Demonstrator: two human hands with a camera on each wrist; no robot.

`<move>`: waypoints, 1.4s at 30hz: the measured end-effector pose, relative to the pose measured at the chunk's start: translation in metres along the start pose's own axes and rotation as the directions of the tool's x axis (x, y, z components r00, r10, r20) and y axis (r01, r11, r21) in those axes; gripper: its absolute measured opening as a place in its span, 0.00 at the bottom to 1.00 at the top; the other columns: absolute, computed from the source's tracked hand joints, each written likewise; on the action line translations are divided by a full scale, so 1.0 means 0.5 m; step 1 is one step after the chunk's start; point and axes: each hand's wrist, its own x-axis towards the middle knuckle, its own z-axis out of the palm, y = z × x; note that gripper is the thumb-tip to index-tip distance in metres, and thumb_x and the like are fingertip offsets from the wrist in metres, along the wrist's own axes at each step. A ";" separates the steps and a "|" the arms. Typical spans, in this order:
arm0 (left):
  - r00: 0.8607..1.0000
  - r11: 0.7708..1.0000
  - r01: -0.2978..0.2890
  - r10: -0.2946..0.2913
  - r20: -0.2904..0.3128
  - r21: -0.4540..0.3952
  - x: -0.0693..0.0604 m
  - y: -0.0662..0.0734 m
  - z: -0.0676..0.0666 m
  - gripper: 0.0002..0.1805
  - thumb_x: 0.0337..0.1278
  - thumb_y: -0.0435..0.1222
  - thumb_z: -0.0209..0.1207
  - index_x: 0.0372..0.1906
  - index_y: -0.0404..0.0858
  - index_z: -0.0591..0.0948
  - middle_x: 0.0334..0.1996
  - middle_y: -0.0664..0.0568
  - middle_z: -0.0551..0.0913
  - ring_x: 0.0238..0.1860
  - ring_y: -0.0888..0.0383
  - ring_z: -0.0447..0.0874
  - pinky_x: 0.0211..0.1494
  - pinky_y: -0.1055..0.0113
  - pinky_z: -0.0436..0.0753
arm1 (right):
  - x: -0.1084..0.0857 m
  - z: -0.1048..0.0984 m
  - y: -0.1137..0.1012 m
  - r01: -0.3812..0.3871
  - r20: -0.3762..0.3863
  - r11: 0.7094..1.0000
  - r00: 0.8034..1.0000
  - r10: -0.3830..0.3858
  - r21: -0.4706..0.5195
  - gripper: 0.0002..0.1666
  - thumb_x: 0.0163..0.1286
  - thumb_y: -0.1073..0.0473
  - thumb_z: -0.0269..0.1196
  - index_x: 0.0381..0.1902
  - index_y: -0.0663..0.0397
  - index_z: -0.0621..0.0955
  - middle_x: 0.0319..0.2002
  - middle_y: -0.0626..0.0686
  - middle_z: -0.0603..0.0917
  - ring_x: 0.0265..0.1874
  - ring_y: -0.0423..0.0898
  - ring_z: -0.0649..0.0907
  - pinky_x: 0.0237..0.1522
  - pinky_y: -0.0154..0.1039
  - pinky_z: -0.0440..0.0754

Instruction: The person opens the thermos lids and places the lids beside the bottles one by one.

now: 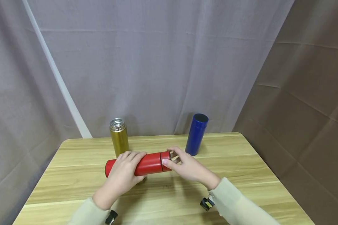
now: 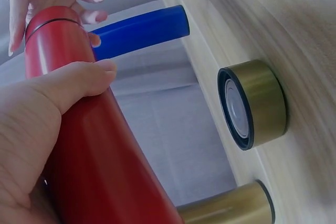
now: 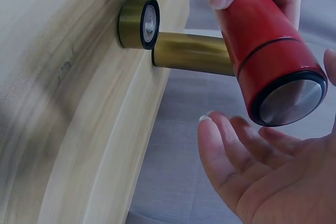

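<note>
A red bottle [image 1: 150, 164] lies tilted nearly sideways above the table, its lid end to the right. My left hand [image 1: 124, 172] grips its body, the thumb across it in the left wrist view. My right hand [image 1: 190, 167] is at the lid [image 3: 283, 77], fingers spread and loosely bent around that end; in the right wrist view a gap shows between the fingers and the lid. Under the bottle, a gold lid [image 2: 254, 106] sits on the table with its inner side up. Behind my left hand stands a gold bottle [image 1: 119, 137] with its metal mouth uncovered.
A blue bottle [image 1: 196, 134] stands upright at the back right of the wooden table [image 1: 81, 184], beyond my right hand. Grey curtains [image 1: 157, 78] hang behind the table's back edge, and a brown one [image 1: 307, 93] hangs on the right.
</note>
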 end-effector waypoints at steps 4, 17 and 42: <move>1.000 1.000 -0.005 0.005 -0.023 -0.009 0.000 0.000 0.001 0.43 0.29 0.43 0.78 0.61 0.46 0.75 0.51 0.52 0.78 0.50 0.50 0.75 0.55 0.55 0.71 | 0.001 0.005 0.006 0.013 -0.003 1.000 1.000 -0.013 0.008 0.34 0.67 0.33 0.57 0.60 0.49 0.73 0.42 0.46 0.81 0.37 0.44 0.81 0.37 0.42 0.80; 0.999 1.000 -0.018 0.017 -0.042 -0.023 0.002 -0.002 0.001 0.43 0.29 0.43 0.78 0.60 0.44 0.74 0.50 0.52 0.76 0.48 0.51 0.75 0.53 0.54 0.73 | 0.001 0.009 0.008 0.034 -0.025 0.998 0.999 -0.032 0.061 0.28 0.66 0.36 0.60 0.53 0.48 0.75 0.40 0.45 0.82 0.36 0.44 0.81 0.37 0.43 0.79; 0.999 1.000 0.008 -0.007 0.033 -0.030 0.004 -0.010 0.000 0.41 0.31 0.47 0.78 0.60 0.45 0.77 0.50 0.55 0.78 0.49 0.54 0.76 0.53 0.56 0.75 | 0.000 0.016 0.024 0.231 -0.016 0.972 0.973 -0.231 0.047 0.38 0.58 0.54 0.72 0.63 0.42 0.67 0.51 0.47 0.76 0.46 0.44 0.80 0.43 0.40 0.83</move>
